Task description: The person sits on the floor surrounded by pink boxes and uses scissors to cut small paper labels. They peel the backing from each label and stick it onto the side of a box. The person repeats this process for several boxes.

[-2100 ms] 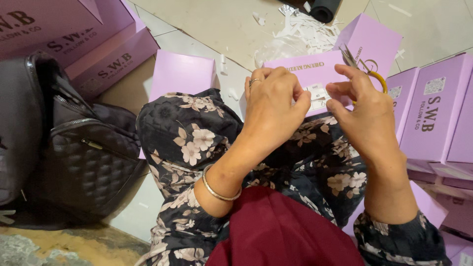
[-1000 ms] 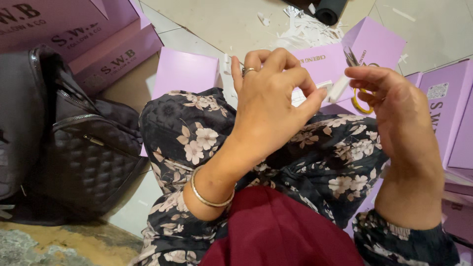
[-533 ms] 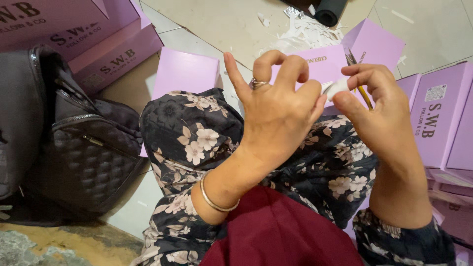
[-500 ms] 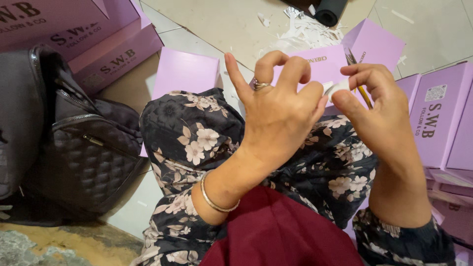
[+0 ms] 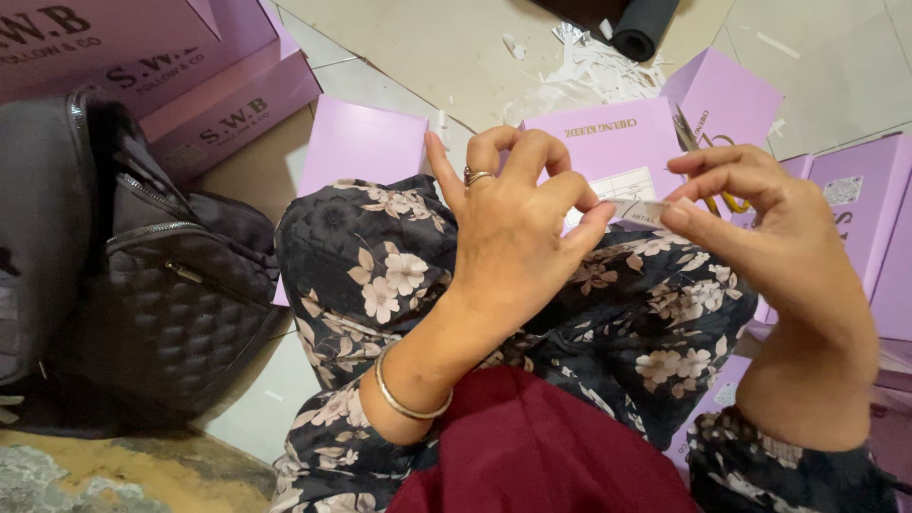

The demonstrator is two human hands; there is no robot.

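Note:
My left hand (image 5: 518, 237) and my right hand (image 5: 769, 252) meet above my lap, which is covered in dark floral cloth. Both pinch a small white paper label (image 5: 635, 210) between thumb and fingers, left hand at its left end, right hand at its right end. My right hand also carries scissors with yellow handles (image 5: 712, 195); the blades point up behind the fingers. A lilac box (image 5: 608, 152) with a white sticker lies just beyond the hands.
A black quilted bag (image 5: 161, 294) sits at the left. Several lilac boxes (image 5: 860, 223) stand at the right, and darker purple boxes (image 5: 152, 66) at the upper left. White paper scraps (image 5: 579, 71) and a black roll (image 5: 646, 24) lie on the tiled floor ahead.
My hands have drawn slightly apart, so the white label now shows between them. The right hand has rotated, with the scissors tucked behind its fingers.

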